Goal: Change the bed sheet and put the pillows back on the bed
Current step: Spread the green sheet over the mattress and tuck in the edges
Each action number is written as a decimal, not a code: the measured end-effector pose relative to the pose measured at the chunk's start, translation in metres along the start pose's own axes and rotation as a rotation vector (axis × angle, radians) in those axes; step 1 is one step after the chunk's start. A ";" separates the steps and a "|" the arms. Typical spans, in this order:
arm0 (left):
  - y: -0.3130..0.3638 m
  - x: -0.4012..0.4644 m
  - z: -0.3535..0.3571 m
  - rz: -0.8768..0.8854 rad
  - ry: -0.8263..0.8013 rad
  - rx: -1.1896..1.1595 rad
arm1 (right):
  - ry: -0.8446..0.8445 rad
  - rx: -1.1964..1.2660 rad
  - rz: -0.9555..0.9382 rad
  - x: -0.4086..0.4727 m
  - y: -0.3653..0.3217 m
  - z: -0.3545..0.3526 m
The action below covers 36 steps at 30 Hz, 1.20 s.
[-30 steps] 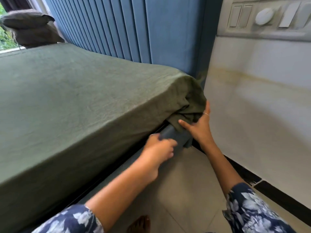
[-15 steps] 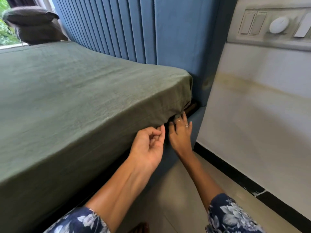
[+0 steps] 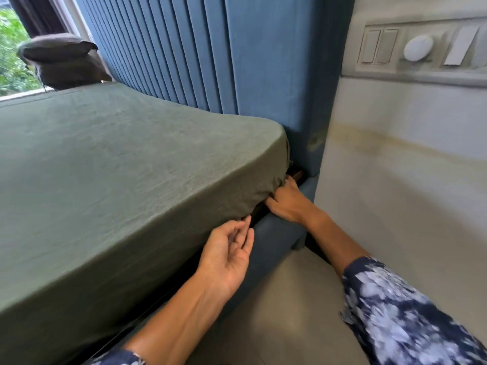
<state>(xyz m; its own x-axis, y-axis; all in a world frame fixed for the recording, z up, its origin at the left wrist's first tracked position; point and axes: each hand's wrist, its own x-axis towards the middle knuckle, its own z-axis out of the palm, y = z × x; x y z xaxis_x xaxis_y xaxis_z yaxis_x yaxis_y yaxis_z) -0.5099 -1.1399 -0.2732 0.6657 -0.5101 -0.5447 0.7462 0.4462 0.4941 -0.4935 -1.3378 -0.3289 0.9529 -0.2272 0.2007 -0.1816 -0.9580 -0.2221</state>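
A green bed sheet (image 3: 126,175) covers the mattress and wraps its near corner by the headboard. My right hand (image 3: 286,202) reaches under that corner, its fingers hidden beneath the sheet's lower edge between the mattress and the blue bed frame (image 3: 276,233). My left hand (image 3: 228,255) is palm up beside the mattress side, fingers loosely curled, fingertips touching the sheet's bottom edge. Two dark pillows (image 3: 62,63) are stacked beyond the far corner of the bed, near the window.
A blue ribbed headboard (image 3: 200,56) stands behind the mattress. A pale wall (image 3: 408,180) with a switch panel (image 3: 419,48) is close on the right. Tiled floor (image 3: 284,312) runs between bed and wall. A window (image 3: 13,56) lies at far left.
The bunched sheet corner has been pulled down over the mattress and now sits smooth. My right hand has slid under the corner; my left hand turned palm up and dropped along the side.
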 end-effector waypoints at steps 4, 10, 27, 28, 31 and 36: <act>-0.006 0.004 -0.001 -0.006 -0.024 0.051 | 0.240 0.065 -0.093 -0.038 0.019 0.015; -0.009 -0.009 0.009 -0.140 -0.169 0.847 | 0.091 -0.067 -0.027 -0.015 0.018 0.004; 0.081 -0.085 0.056 1.138 -0.365 1.691 | 0.341 0.752 0.360 -0.037 0.024 -0.032; 0.100 -0.090 0.055 1.203 -0.271 1.716 | 0.352 0.936 0.443 -0.027 0.022 -0.035; 0.144 -0.080 0.043 1.093 -0.017 1.978 | 0.261 1.331 0.562 0.011 0.013 -0.032; 0.135 -0.047 -0.007 0.716 0.005 2.282 | 0.185 1.359 0.583 0.041 0.010 -0.033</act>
<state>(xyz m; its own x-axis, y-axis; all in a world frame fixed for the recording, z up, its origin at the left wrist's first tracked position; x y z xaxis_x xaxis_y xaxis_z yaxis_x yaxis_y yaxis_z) -0.4398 -1.0505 -0.1857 0.7126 -0.7012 -0.0236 -0.6856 -0.7031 0.1888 -0.4641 -1.3621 -0.2914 0.7651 -0.6296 -0.1351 -0.0581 0.1415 -0.9882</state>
